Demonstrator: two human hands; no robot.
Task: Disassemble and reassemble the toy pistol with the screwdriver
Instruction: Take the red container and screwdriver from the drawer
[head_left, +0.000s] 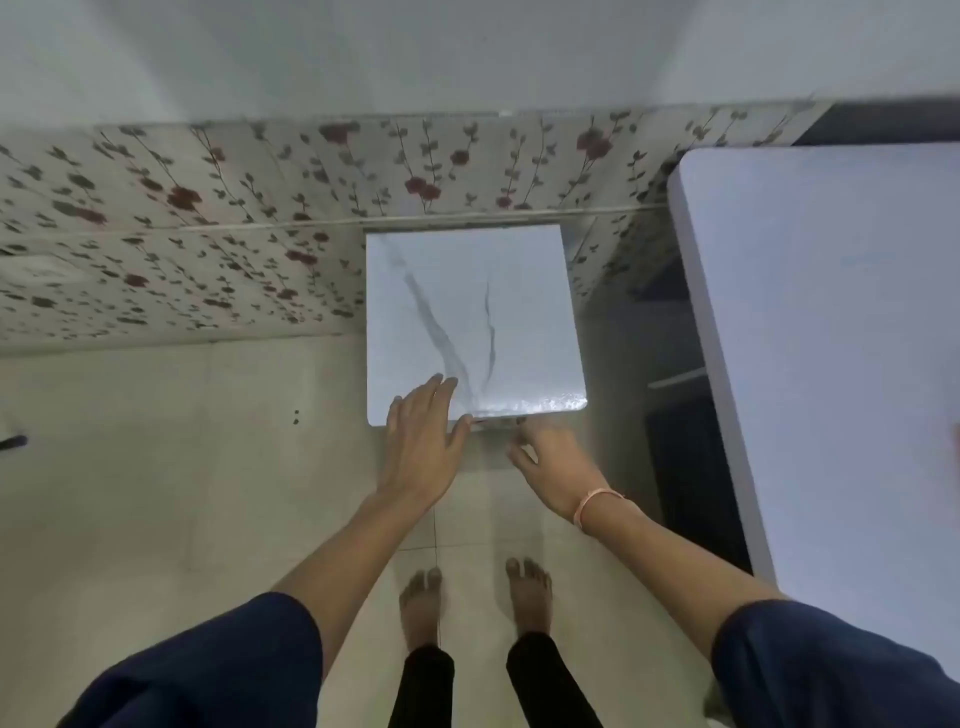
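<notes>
Neither the toy pistol nor the screwdriver is in view. A small stand with a white marble-pattern top (467, 291) is against the flowered wall in front of me. My left hand (423, 431) lies flat over its front left corner, fingers spread, holding nothing. Just under the stand's front edge is my right hand (550, 457), with a pink band on the wrist. Its fingertips curl toward a dark strip beneath the top. Blur hides whether they grip anything there.
A large pale table (831, 364) fills the right side, with a dark gap between it and the stand. Flowered wall covering (208, 234) runs behind. I am barefoot (423, 597) on a light tiled floor (182, 467).
</notes>
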